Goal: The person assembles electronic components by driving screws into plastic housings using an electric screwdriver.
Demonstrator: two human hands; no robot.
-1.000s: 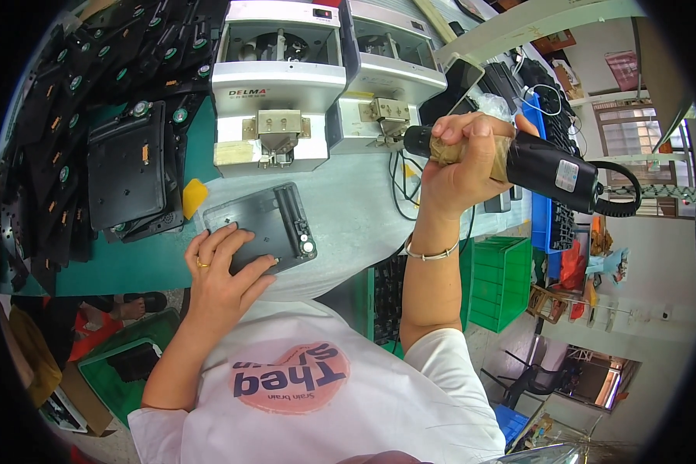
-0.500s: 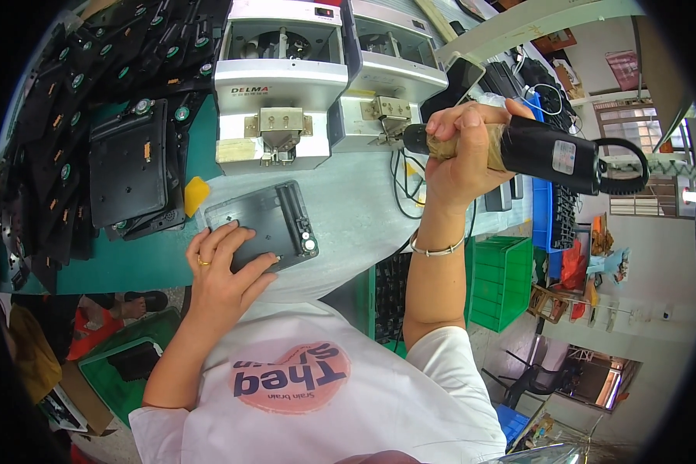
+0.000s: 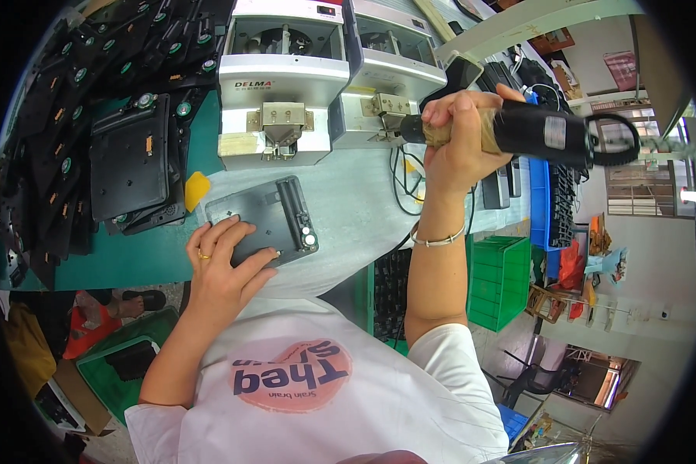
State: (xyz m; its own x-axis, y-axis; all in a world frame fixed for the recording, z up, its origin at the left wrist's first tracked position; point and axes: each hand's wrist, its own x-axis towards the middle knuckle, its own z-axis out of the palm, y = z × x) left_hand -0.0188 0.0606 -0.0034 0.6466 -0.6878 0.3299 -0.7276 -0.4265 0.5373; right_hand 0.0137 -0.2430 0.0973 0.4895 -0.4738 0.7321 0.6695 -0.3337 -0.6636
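Note:
My right hand (image 3: 464, 143) is wrapped round a black electric screwdriver (image 3: 545, 133) with tan tape on its grip. The screwdriver lies nearly level, its nose end close to the metal outlet of the right-hand screw feeder (image 3: 387, 108); whether the bit touches it I cannot tell. My left hand (image 3: 223, 259) lies with spread fingers on the near left part of a flat dark plastic housing (image 3: 269, 213). That housing has a long ridge and round silvery parts along its right side. A small light spot shows by my left index fingertip, too small to name.
Another screw feeder (image 3: 278, 85) stands behind the housing. Several black housings (image 3: 131, 166) are stacked at the left, with more beyond them. A yellow piece (image 3: 197, 190) lies between. At the right are a black cable (image 3: 398, 182), blue bins (image 3: 540, 209) and a green crate (image 3: 499, 282).
My right hand and the rear of the screwdriver have moved slightly up in the picture. My left hand stays on the housing.

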